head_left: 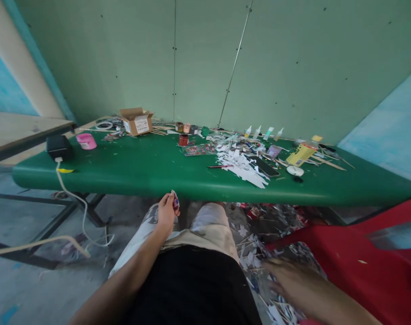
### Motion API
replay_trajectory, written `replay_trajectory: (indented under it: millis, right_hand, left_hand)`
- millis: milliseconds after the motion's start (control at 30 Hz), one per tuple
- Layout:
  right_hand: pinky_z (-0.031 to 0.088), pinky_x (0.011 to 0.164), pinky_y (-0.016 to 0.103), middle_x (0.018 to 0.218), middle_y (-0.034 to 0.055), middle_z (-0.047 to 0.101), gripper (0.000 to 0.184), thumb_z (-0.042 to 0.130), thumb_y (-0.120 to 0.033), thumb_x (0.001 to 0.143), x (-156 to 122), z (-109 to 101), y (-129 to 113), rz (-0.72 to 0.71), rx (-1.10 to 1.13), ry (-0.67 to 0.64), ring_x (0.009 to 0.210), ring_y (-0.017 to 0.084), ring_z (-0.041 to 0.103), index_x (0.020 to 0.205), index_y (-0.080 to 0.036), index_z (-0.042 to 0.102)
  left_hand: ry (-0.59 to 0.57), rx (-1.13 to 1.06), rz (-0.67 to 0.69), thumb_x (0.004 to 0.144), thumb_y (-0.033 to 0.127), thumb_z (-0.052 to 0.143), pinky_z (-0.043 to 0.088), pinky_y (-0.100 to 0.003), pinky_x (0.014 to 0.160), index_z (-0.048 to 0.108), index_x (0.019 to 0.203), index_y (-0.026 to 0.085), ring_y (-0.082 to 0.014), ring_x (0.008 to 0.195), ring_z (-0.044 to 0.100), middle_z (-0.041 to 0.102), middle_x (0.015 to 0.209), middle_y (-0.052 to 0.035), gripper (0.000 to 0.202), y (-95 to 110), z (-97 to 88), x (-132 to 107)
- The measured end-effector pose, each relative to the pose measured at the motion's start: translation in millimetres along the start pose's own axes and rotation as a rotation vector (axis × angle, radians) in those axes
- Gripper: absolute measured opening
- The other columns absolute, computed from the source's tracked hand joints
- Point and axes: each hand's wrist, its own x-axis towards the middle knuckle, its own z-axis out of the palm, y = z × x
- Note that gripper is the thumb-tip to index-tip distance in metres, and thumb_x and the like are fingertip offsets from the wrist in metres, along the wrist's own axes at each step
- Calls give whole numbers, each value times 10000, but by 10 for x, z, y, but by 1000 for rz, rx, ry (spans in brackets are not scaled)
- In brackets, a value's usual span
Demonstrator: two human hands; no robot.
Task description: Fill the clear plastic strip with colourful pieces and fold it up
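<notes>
My left hand [166,211] hovers over my knee, just below the front edge of the green table [141,167]. Its fingers are closed on a small purple and white object [175,200] that I cannot name. My right hand [280,275] reaches down to the right, beside a red plastic chair [361,257]; it is smeared by motion and its fingers do not show clearly. On the table lie a heap of white paper scraps [241,164], a dark phone [263,166] and a yellow box [300,154].
A cardboard box [137,121], a pink tape roll [86,141], a black adapter [58,146] with a white cable [77,198], small jars and glue bottles [263,132] stand on the table. Paper scraps and sticks litter the floor [259,243] under it.
</notes>
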Motion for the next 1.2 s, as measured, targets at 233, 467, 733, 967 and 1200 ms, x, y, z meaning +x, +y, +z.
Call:
replay_trajectory:
  millis: [233, 467, 733, 967, 1200]
  right_hand:
    - [286, 1158, 366, 1487, 37, 428, 460, 416, -293, 970, 611, 275, -1060, -713, 201, -43, 1388, 178, 358, 1423, -219, 440]
    - [540, 754, 365, 836, 156, 759, 296, 490, -69, 800, 400, 64, -202, -8, -185, -133, 839, 299, 727, 822, -167, 768]
    - [381, 1087, 387, 1394, 59, 550, 409, 399, -285, 964, 537, 282, -778, -471, 184, 43, 1291, 209, 492, 1351, -249, 527]
    - [511, 913, 388, 1072, 113, 728, 360, 383, -179, 924, 320, 471, -142, -58, -2, -68, 1029, 270, 676, 1108, -200, 691]
    - [515, 877, 350, 1069, 56, 731, 331, 497, -150, 842, 151, 208, -233, -83, 7, -87, 1007, 252, 678, 1075, -268, 700]
  left_hand:
    - [35, 0, 34, 913, 344, 555, 556, -350, 708, 586, 1130, 144, -170, 840, 638, 638, 1053, -72, 296, 57, -117, -11]
    - [57, -11, 58, 916, 343, 553, 554, -321, 664, 592, 1102, 139, -151, 785, 635, 644, 1001, -60, 280, 83, -221, 20]
    - [-14, 42, 174, 837, 445, 614, 344, -188, 329, 517, 641, 170, -49, 320, 393, 506, 494, 71, 351, 110, -118, -104]
    - [-19, 78, 249, 722, 551, 658, 367, -185, 304, 485, 598, 193, -58, 298, 413, 528, 471, 58, 417, 153, -206, -151]
    - [-103, 147, 389, 732, 571, 646, 390, -176, 307, 487, 618, 188, -71, 337, 465, 549, 493, 46, 430, 390, 37, -261]
